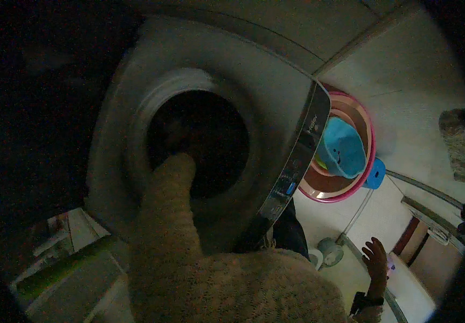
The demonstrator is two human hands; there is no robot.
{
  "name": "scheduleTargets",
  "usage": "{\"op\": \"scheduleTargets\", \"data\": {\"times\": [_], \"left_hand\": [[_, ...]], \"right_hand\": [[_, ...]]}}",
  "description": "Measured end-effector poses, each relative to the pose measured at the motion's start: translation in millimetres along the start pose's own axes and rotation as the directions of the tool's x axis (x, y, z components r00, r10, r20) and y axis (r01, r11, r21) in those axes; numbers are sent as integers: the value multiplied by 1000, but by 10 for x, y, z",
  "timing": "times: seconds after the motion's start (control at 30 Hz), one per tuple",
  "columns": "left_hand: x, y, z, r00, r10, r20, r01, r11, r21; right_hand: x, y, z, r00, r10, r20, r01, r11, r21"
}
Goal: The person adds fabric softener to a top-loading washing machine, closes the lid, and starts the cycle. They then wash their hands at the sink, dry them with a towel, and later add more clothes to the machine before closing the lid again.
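A grey washing machine (275,75) with a round, dark drum opening (219,145) fills the middle of the view. My left arm, in a beige knitted sleeve, reaches into that opening. Inside, my left hand (176,139) is only a faint shape in the dark; its fingers and anything in them cannot be made out. Off to the lower right, away from the machine, my right hand (375,258) is raised with its fingers spread and nothing in it. A dark band (366,303) circles that wrist.
Along the machine's right side runs a dark control panel (291,169). Beyond it stand stacked pink basins (371,134) holding a light blue basin (345,148), with a blue plastic object (375,173) behind. A greenish strip (54,274) lies at the lower left. Deep shadow covers the left.
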State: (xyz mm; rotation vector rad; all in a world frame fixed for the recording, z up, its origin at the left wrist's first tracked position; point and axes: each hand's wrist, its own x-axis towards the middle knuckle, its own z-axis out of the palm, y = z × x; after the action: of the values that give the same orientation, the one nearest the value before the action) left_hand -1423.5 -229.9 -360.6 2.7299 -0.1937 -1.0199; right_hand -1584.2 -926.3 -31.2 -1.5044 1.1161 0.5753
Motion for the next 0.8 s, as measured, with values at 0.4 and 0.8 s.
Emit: {"op": "scheduleTargets", "data": {"times": [0.4,0.8], "left_hand": [[-262,-372,27,996,-45,77,47,999,-24],[-47,-619,68,990,-86,108,88,996,-18]], "right_hand": [[-45,-372,235,998,-51,47,55,995,-83],[-163,-445,338,999,-50,2,50,991,-121]]}}
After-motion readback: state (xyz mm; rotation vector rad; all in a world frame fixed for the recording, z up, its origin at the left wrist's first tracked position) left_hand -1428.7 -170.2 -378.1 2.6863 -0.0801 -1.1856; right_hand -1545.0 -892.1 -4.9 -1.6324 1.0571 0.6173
